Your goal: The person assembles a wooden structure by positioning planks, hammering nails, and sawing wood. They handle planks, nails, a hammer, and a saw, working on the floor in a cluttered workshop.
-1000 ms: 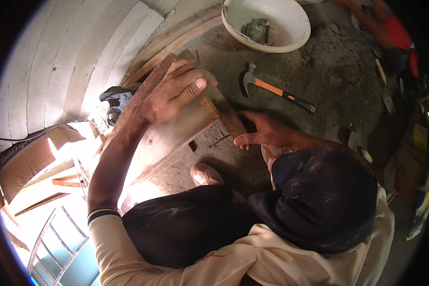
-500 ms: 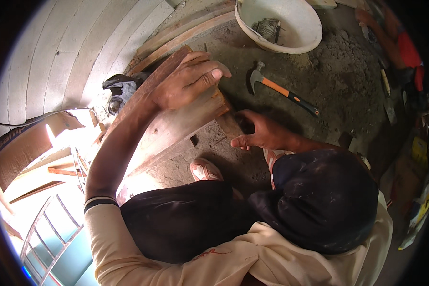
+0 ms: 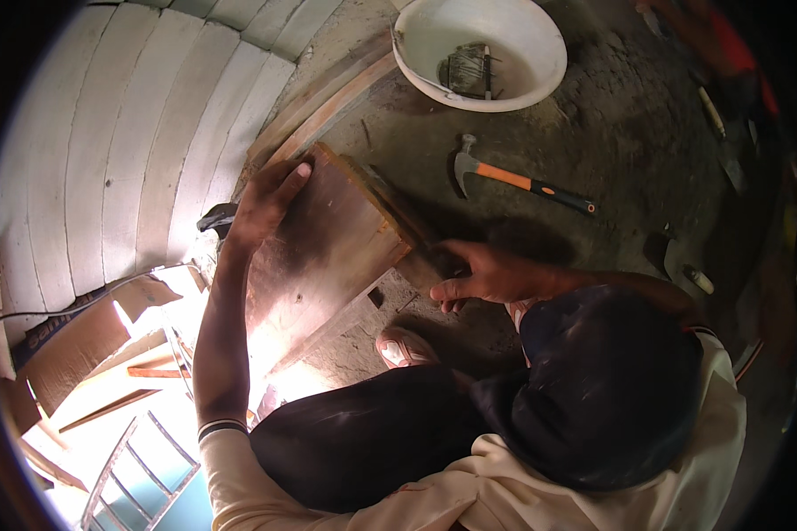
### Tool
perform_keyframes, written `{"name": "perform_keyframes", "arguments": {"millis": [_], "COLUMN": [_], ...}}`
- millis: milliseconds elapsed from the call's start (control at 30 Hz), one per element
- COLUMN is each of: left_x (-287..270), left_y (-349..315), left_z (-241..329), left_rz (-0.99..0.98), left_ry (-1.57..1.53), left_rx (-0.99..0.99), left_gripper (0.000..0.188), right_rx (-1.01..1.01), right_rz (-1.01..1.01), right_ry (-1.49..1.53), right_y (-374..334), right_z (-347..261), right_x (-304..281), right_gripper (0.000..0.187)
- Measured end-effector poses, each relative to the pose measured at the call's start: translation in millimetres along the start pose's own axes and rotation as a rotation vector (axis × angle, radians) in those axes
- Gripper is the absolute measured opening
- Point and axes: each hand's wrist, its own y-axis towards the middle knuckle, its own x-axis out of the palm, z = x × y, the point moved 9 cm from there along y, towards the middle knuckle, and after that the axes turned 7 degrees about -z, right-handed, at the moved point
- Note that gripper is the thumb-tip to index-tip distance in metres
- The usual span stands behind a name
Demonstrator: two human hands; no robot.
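Far left, a white planked wall (image 3: 106, 150) bounds the scene, with cardboard (image 3: 71, 341) and wood offcuts crowded at its foot, so there is little spare room on that side. The left hand (image 3: 266, 199) lies flat on the upper corner of the brown wooden board (image 3: 319, 252), fingers (image 3: 292, 173) stretched out and close together, seemingly pressing it steady on the dirt floor (image 3: 611, 133). The right hand (image 3: 487, 274) curls around the board's lower right edge; whether it pinches anything I cannot tell. Beyond the board, a hammer (image 3: 518, 180) lies well apart on open ground, below a white basin (image 3: 540, 71).
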Motion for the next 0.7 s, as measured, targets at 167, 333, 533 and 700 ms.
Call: {"name": "perform_keyframes", "arguments": {"millis": [167,333,533,700], "left_x": [5.5,1.5,-5.5,-1.8], "left_y": [0.1,1.2,-5.2,-9.7], "left_z": [2.2,-18.6,-36.6,-35.0], "left_rz": [0.009,-0.015,-0.069,-0.059], "left_ry": [-0.083,-0.196,-0.140,-0.174], "left_rx": [0.064,0.017,-0.065,-0.082], "left_gripper": [0.056,0.053,0.054,0.058], "right_rx": [-0.071,-0.053,0.008,-0.036], "right_rz": [-0.011,-0.048,-0.049,-0.025], "right_ry": [0.000,-0.018,-0.130,-0.058], "right_y": [0.6,3.5,7.5,5.8], "right_z": [-4.0,-1.5,5.8,3.7], "right_x": [5.4,8.4,8.2,9.9], "right_gripper": [0.067,0.076,0.080,0.087]}}
